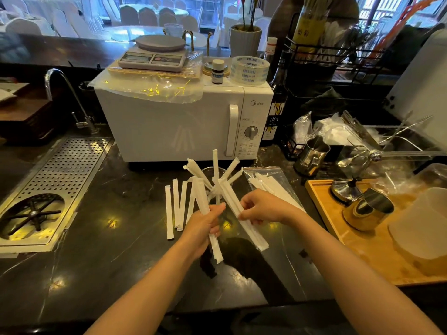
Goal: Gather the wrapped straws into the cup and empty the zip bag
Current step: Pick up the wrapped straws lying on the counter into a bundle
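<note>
My left hand [205, 223] grips a bundle of white paper-wrapped straws [202, 197] that slants up and away from me. My right hand [260, 209] pinches another wrapped straw bundle [251, 232], which slants down to the right. Behind both hands a clear glass cup [214, 174] holds several wrapped straws [215, 163] fanning outward. Several loose wrapped straws [177, 206] lie on the dark counter left of my left hand. The clear zip bag [268, 180] lies flat to the right of the cup with wrapped straws still inside it.
A white microwave [183, 122] stands right behind the cup. A perforated metal drain tray [55, 180] is at the left with a tap [63, 93]. At the right are a wooden tray [362, 243] with steel jugs and a steel pitcher [312, 155].
</note>
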The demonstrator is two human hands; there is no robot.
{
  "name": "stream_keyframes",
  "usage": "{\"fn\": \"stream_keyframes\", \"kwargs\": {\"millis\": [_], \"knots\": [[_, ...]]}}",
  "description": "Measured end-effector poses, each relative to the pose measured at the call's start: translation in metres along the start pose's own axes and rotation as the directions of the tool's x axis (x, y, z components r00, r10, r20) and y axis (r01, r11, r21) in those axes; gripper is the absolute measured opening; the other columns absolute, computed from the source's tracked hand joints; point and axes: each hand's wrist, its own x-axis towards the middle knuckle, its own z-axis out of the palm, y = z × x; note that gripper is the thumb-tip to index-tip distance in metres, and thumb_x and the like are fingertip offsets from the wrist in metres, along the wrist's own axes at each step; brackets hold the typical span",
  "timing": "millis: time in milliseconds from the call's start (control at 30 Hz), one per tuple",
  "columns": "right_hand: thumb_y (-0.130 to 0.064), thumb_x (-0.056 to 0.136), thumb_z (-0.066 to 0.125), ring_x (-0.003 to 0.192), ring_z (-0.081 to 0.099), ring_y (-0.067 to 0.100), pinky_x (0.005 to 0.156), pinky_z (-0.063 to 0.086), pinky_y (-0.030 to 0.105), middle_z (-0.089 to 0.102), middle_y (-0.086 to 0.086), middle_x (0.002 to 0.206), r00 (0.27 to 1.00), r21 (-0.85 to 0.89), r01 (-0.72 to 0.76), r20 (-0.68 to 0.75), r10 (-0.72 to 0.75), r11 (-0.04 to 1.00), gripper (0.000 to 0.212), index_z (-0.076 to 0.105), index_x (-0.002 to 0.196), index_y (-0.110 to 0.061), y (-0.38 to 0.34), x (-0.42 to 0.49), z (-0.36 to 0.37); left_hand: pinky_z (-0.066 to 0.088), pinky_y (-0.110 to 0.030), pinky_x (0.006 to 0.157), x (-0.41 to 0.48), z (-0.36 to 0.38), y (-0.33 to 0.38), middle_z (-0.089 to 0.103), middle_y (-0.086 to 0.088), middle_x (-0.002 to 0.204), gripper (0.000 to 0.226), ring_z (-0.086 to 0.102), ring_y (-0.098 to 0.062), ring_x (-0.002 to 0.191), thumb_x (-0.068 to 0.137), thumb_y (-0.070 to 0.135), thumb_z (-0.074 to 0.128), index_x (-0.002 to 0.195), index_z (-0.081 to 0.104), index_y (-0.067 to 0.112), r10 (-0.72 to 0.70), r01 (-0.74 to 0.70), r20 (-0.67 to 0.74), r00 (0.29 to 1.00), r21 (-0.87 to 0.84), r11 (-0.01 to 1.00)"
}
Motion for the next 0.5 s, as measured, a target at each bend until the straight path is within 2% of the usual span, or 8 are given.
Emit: {"fn": "stream_keyframes", "kwargs": {"millis": [100, 167, 233, 300, 367, 433, 500], "knots": [[-0.011, 0.084, 0.059, 0.054, 0.052, 0.009, 0.051, 0.044, 0.014, 0.056, -0.001, 0.066, 0.998, 0.049, 0.062, 0.005, -0.062, 0.997, 0.003, 0.061, 0.082, -0.009, -0.018, -0.002, 0.006, 0.032, -0.017, 0.05, -0.005, 0.002, 0.004, 0.05, 0.006, 0.045, 0.026, 0.037, -0.003, 0.042, 0.08, 0.03, 0.058, 0.097, 0.062, 0.01, 0.04, -0.039, 0.045, 0.998, -0.013, 0.999], [-0.01, 0.084, 0.059, 0.053, 0.052, 0.01, 0.052, 0.046, 0.017, 0.056, 0.001, 0.064, 0.995, 0.073, 0.097, 0.014, -0.098, 0.993, 0.009, 0.06, 0.075, -0.011, -0.026, 0.0, 0.011, 0.042, -0.023, 0.06, -0.006, 0.0, 0.006, 0.058, -0.006, 0.068, 0.043, 0.044, -0.014, 0.059, 0.066, 0.039, 0.067, 0.099, 0.065, 0.012, 0.088, -0.083, 0.083, 0.993, -0.054, 0.995], [-0.01, 0.084, 0.058, 0.054, 0.053, 0.011, 0.054, 0.047, 0.02, 0.057, 0.004, 0.065, 0.992, 0.078, 0.12, 0.032, -0.123, 0.99, 0.009, 0.06, 0.076, -0.008, -0.035, 0.003, 0.016, 0.055, -0.028, 0.066, -0.009, -0.003, 0.01, 0.064, -0.012, 0.085, 0.042, 0.057, -0.023, 0.074, 0.063, 0.037, 0.067, 0.098, 0.066, 0.014, 0.121, -0.116, 0.081, 0.989, -0.065, 0.991], [-0.01, 0.085, 0.057, 0.056, 0.055, 0.014, 0.057, 0.049, 0.023, 0.06, 0.011, 0.071, 0.989, 0.073, 0.14, 0.046, -0.144, 0.987, 0.009, 0.062, 0.083, -0.002, -0.042, 0.007, 0.021, 0.058, -0.025, 0.061, -0.013, -0.005, 0.013, 0.07, -0.007, 0.08, 0.032, 0.069, -0.018, 0.071, 0.069, 0.03, 0.06, 0.096, 0.063, 0.012, 0.149, -0.144, 0.067, 0.987, -0.069, 0.987], [-0.01, 0.085, 0.057, 0.057, 0.056, 0.015, 0.058, 0.051, 0.024, 0.061, 0.012, 0.073, 0.987, 0.06, 0.149, 0.05, -0.152, 0.987, 0.007, 0.062, 0.086, -0.004, -0.05, 0.011, 0.026, 0.058, -0.024, 0.058, -0.017, -0.006, 0.016, 0.071, -0.004, 0.073, 0.019, 0.07, -0.014, 0.066, 0.08, 0.023, 0.054, 0.093, 0.062, 0.012, 0.191, -0.19, 0.038, 0.981, -0.031, 0.981], [-0.009, 0.086, 0.057, 0.055, 0.058, 0.014, 0.052, 0.051, 0.016, 0.061, 0.007, 0.069, 0.986, 0.065, 0.151, 0.057, -0.155, 0.986, 0.007, 0.061, 0.089, -0.005, -0.056, 0.015, 0.031, 0.058, -0.025, 0.062, -0.019, -0.01, 0.018, 0.071, -0.004, 0.072, 0.015, 0.07, -0.015, 0.066, 0.087, 0.021, 0.05, 0.089, 0.063, 0.013, 0.213, -0.213, -0.017, 0.977, 0.011, 0.977], [-0.01, 0.086, 0.058, 0.054, 0.059, 0.011, 0.049, 0.05, 0.012, 0.061, 0.002, 0.066, 0.987, 0.068, 0.143, 0.068, -0.147, 0.987, 0.01, 0.061, 0.094, -0.004, -0.062, 0.019, 0.036, 0.057, -0.029, 0.071, -0.021, -0.015, 0.019, 0.068, -0.008, 0.08, 0.015, 0.068, -0.018, 0.075, 0.087, 0.024, 0.051, 0.087, 0.063, 0.015, 0.209, -0.207, -0.076, 0.975, 0.04, 0.978]]}}
